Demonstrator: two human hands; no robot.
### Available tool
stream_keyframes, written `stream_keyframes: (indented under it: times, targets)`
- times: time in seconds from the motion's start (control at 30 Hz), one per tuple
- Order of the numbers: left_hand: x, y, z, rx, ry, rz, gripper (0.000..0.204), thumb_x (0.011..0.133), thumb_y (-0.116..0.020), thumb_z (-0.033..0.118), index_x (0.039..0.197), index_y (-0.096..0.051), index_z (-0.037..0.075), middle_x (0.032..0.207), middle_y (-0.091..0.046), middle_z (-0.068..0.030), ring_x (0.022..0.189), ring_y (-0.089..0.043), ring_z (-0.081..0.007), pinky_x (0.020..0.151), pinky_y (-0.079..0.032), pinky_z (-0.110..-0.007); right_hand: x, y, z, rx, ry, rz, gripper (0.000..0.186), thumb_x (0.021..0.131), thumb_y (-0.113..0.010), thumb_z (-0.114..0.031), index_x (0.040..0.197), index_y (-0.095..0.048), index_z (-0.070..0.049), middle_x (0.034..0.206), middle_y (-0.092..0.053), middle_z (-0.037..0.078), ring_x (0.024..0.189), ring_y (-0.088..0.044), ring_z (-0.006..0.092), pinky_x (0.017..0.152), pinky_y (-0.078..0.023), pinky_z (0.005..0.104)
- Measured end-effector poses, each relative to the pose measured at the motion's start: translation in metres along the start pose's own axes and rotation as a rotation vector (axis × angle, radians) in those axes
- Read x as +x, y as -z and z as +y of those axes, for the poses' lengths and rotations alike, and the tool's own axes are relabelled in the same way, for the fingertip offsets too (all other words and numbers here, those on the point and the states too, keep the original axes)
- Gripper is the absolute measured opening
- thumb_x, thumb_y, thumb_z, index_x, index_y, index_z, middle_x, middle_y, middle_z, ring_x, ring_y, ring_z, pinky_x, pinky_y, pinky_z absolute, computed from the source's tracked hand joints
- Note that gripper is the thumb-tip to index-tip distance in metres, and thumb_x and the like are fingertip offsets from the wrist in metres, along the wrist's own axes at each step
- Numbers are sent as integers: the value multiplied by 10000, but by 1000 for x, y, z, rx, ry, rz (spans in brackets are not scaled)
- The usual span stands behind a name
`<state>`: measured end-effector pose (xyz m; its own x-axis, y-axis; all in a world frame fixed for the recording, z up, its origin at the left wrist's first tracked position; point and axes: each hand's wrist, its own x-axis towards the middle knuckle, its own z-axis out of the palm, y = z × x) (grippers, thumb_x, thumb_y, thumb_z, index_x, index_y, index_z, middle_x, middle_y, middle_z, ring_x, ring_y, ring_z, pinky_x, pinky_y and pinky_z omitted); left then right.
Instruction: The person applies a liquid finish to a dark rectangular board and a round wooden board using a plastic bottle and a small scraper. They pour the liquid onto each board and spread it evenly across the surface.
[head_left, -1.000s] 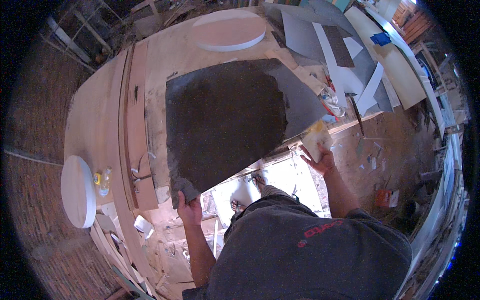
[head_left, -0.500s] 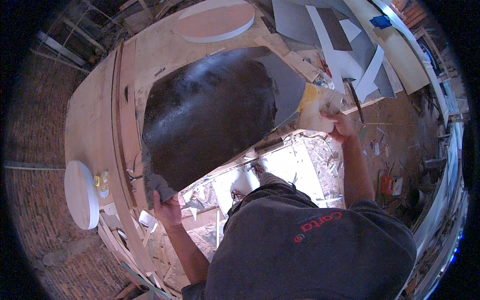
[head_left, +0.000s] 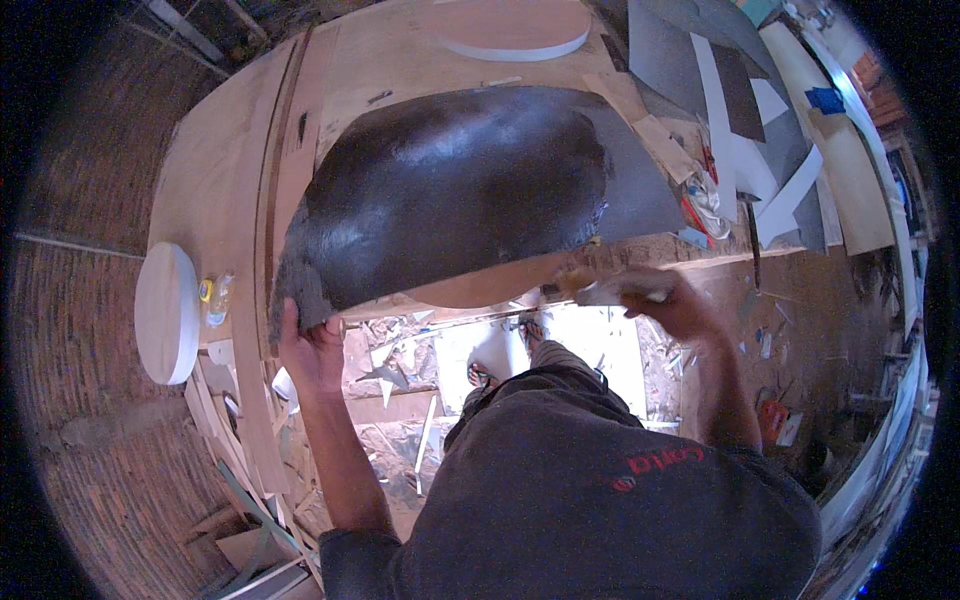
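A dark sheet, glossy across much of its face with a grey right part, spans the bench middle. My left hand grips its grey lower-left corner. Below the sheet's near edge shows a curved light-brown wooden board. My right hand, slightly blurred, grips a pale, stained flat piece beside the sheet's near edge. Red-handled tools and a crumpled cloth lie just right of the sheet.
White-rimmed round boards lie at the back and at left. A small bottle stands beside long planks. Grey and white offcuts cover the right of the bench. Scraps litter the floor below.
My left hand and the sheet's corner have risen. My right hand has moved the pale piece down and leftward from the sheet's right corner, and the curved board beneath now shows.
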<state>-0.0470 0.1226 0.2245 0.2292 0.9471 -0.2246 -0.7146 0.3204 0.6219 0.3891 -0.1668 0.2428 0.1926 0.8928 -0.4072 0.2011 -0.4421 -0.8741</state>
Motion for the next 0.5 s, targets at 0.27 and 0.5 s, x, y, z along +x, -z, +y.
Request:
stream_keyframes:
  times: [0.27, 0.5]
  targets:
    - [27, -33, 37, -60, 65, -173, 373, 1067, -495, 153, 1387, -507, -40, 1377, -615, -208, 1236, -642, -334, 957, -612, -533, 127, -124, 27, -843, 478, 421, 529, 820, -651, -11, 1334, -659, -137, 1305, -624, 152, 1201, -588, 384, 1021, -500, 462]
    - [25, -52, 33, -12, 55, -1, 362, 1057, -504, 126, 1377, -515, -42, 1357, -624, -222, 1239, -638, -343, 984, -597, -534, 233, -177, 94, -1199, 343, 504, 365, 870, -609, -160, 1230, -664, -149, 1202, -635, 96, 1189, -580, 345, 897, -536, 531]
